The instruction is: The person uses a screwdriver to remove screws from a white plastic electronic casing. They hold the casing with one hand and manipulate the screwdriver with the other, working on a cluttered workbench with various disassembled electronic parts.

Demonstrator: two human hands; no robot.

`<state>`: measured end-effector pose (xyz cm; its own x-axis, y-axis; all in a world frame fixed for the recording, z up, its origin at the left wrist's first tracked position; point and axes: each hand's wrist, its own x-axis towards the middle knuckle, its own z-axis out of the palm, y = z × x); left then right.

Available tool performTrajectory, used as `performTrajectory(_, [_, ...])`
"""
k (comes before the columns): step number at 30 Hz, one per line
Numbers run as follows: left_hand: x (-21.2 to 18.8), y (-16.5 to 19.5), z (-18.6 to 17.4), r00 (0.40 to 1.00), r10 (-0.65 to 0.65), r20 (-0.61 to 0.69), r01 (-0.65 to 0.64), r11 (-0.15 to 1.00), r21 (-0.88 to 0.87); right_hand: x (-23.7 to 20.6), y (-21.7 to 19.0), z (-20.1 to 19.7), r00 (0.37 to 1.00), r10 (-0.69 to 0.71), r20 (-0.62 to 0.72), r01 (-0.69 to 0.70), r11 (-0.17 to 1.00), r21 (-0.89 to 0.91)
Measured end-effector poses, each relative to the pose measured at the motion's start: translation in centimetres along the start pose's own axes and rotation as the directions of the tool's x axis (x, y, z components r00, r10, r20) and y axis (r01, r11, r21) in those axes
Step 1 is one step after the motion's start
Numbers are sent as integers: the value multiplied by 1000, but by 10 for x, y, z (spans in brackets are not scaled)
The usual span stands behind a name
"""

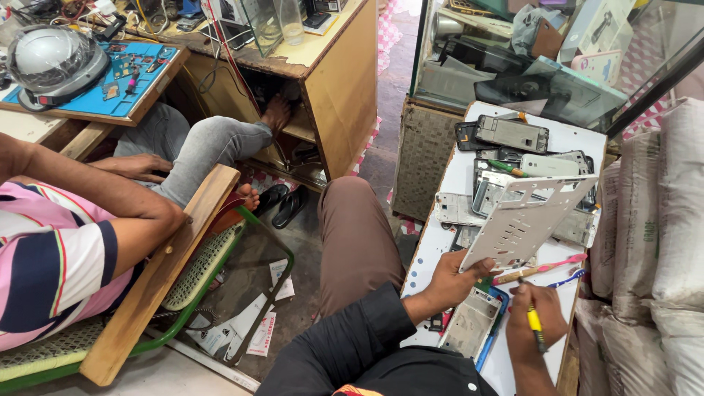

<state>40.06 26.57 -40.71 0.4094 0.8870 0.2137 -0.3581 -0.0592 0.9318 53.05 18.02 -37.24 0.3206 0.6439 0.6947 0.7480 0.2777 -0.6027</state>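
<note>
I see the white perforated frame panel (pixel 529 220) tilted above the white table (pixel 462 176), its lower corner pinched by my left hand (pixel 456 279). My right hand (pixel 535 323), closed in a fist, grips a yellow screwdriver (pixel 534 321) just beside a pink toothbrush (pixel 539 269). Dismantled phone parts (pixel 511 133) lie beyond.

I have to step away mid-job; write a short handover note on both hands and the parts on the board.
Left hand holds the white perforated frame tilted up by its lower corner. Right hand grips a yellow-handled tool, tip pointing up toward the frame. Below them a grey phone frame lies on the white board, with a pink toothbrush beside. More phone housings are piled at the far end. Whether any screws are out cannot be seen; the frame remains in hand.
</note>
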Motion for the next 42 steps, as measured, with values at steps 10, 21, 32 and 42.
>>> performTrajectory(10, [1, 8, 1, 999, 45, 16, -45, 999, 9, 1, 0, 0, 1000, -31, 4, 31, 999, 8])
performTrajectory(21, [0, 4, 2, 1000, 22, 10, -22, 1000, -14, 2, -3, -2, 1000, -9, 16, 8, 998, 63])
performTrajectory(32, [1, 5, 2, 1000, 13, 5, -13, 1000, -17, 4, -6, -5, 1000, 26, 14, -27, 998, 58])
performTrajectory(42, [0, 1, 2, 1000, 2, -26, -2, 1000, 14, 2, 1, -4, 999, 42, -6, -42, 997, 63])
